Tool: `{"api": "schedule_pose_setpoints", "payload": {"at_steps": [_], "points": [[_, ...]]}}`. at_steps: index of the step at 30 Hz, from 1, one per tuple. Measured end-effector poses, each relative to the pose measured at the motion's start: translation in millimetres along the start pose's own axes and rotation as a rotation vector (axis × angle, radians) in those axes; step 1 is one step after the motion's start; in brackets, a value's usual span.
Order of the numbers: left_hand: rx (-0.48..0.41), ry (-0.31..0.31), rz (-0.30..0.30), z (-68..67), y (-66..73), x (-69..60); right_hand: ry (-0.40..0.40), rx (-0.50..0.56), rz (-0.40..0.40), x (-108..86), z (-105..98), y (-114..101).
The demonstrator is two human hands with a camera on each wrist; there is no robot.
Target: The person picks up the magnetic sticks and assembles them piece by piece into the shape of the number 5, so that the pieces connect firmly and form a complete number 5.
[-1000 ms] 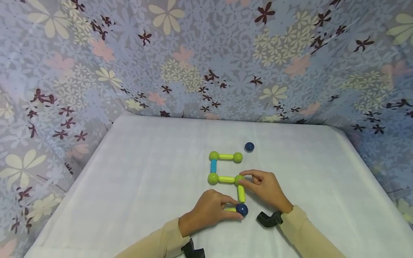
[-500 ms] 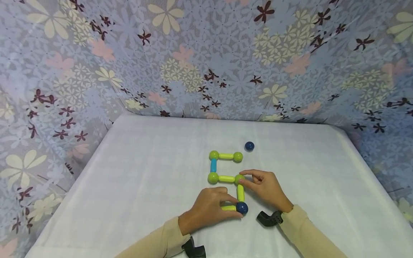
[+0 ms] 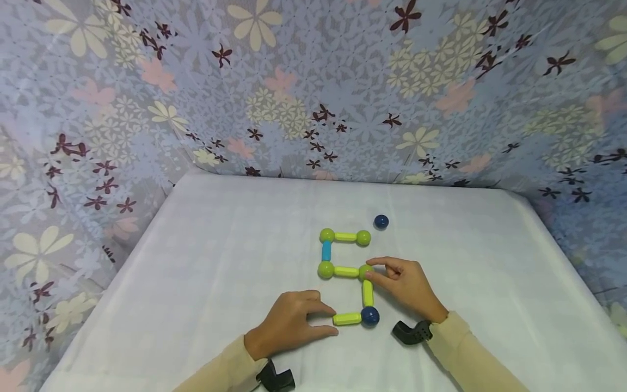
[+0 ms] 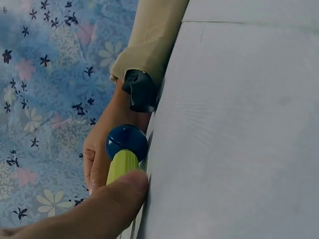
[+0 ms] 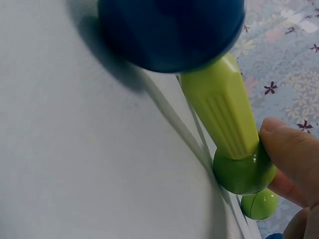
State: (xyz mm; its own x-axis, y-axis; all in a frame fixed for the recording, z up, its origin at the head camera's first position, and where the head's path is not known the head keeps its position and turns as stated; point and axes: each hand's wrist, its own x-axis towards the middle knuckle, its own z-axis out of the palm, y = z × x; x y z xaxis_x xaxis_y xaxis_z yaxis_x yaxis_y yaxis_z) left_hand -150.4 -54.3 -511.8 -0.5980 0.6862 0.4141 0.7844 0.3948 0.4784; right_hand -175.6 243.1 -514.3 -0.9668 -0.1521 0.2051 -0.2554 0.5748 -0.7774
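A zigzag of yellow-green rods, one light blue rod and green balls lies on the white cloth. At its near end, a dark blue ball joins an upright-running rod to a sideways rod. My left hand is beside that sideways rod's free end, thumb and forefinger spread apart. The left thumb partly covers the rod in the left wrist view. My right hand pinches the green corner ball between thumb and fingers.
A loose dark blue ball lies beyond the far end of the zigzag. Another green ball ends the top rod. Flowered fabric hangs behind the white table.
My left hand has let go of the dark blue ball and drawn left, uncovering the whole sideways rod. The right hand keeps its hold on the green ball.
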Motion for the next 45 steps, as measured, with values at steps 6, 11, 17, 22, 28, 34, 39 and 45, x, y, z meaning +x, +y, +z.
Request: {"api": "schedule_pose_setpoints", "payload": {"at_steps": [6,11,17,22,28,34,39,45], "points": [[-0.049,-0.007,-0.035,2.1,0.6,5.9,0.013,-0.006,0.016,-1.5,-5.1,0.7],[-0.077,-0.005,-0.08,3.5,2.2,9.1,0.029,0.028,0.03,-5.9,-9.0,2.4],[-0.078,-0.005,-0.089,9.4,3.0,10.1,0.073,0.101,0.022,-32.4,-12.8,1.6],[-0.075,-0.034,-0.066,8.1,4.8,13.5,0.04,0.109,-0.018,-62.2,-13.8,-7.9],[-0.16,-0.059,-0.049,-0.8,-4.9,19.5,0.12,0.129,0.008,-64.0,-14.5,-12.2],[-0.369,-0.008,-0.132,-7.1,-17.7,33.9,-0.032,0.19,0.002,-78.7,-14.7,-18.3],[-0.45,0.001,-0.255,-22.3,-28.7,90.4,-0.083,0.222,-0.035,-84.4,-11.1,-20.4],[-0.313,-0.071,-0.353,-27.3,-53.1,169.1,-0.115,0.264,-0.069,-78.0,1.6,-24.6]]}}
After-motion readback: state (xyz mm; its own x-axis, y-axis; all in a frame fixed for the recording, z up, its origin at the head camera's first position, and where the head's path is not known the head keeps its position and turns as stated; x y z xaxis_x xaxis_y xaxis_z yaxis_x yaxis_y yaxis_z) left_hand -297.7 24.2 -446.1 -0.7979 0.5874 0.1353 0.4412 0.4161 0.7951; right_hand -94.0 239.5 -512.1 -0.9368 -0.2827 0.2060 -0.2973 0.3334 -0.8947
